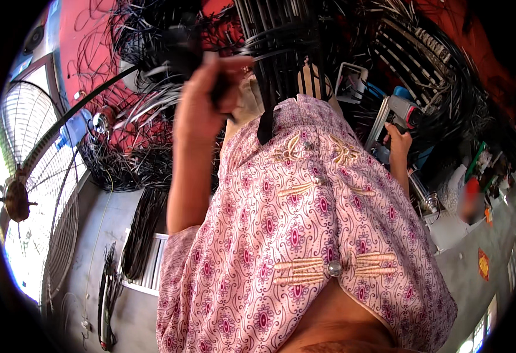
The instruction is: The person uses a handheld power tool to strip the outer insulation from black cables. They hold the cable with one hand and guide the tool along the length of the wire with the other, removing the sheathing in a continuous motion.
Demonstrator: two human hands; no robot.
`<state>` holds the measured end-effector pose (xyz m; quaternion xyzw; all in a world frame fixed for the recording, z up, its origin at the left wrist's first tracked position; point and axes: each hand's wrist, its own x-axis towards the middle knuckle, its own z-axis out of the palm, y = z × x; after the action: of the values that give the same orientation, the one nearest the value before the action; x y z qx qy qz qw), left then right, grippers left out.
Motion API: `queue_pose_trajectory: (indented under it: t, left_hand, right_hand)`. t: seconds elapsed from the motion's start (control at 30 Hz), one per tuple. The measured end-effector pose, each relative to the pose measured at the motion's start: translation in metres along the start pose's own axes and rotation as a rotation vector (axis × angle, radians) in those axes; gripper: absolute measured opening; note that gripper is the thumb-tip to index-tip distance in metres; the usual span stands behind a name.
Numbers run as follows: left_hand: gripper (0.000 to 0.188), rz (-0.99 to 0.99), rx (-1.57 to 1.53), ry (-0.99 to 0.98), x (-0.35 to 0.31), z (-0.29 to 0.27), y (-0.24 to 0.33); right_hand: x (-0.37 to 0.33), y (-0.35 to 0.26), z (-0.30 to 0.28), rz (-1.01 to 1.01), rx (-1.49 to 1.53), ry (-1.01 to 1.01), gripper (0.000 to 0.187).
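My left hand is raised left of my lap, smeared by motion. Its fingers curl around something dark that I cannot make out. Close beside it, a frame of black strips rests over my knees, with loose ends hanging onto my patterned shirt. Low on my right side, my right hand is closed on a grey staple gun with a red and black end. The strip frame hides part of my legs.
A large standing fan is at the left. Tangled black strips lie on the red floor cover. A strip bundle rests by a white slatted piece. A strip-wound frame stands at far right, near assorted clutter.
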<state>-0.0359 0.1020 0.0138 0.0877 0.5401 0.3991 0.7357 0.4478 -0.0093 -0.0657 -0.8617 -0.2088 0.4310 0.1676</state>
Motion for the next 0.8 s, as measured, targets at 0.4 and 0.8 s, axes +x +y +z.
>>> queue_pose_trajectory:
  t: [0.4,0.8]
  left_hand:
    - [0.038,-0.316,-0.621,-0.107,0.055,0.002,-0.112]
    - [0.023,-0.191,-0.357,0.177,0.090,-0.011,-0.134]
  right_hand:
    - [-0.021,-0.034,0.040,-0.141,-0.069,-0.163,0.023]
    - [-0.037,-0.069,0.074,-0.256,-0.100,-0.253,0.028]
